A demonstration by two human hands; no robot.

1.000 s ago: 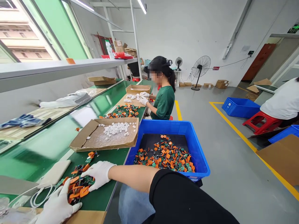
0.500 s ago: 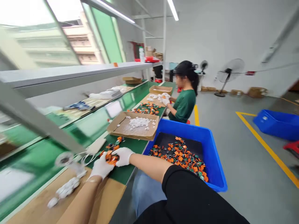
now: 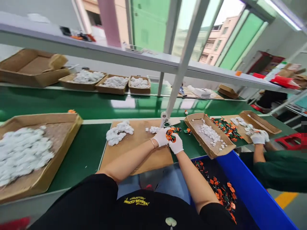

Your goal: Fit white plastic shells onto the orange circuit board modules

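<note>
Your view has swung left since earlier; your left hand [image 3: 161,137] and right hand [image 3: 177,145] grip the orange-and-green parts [image 3: 170,136] between them, above the desk [image 3: 90,153]. You can't tell the jumble's direction or long axis.

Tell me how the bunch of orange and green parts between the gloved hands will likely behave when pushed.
The bunch of orange and green parts would probably shift and shed pieces, since it looks like several small separate bits between the left hand and the right hand. Being angular-looking, they may slide or snag rather than roll.
</note>
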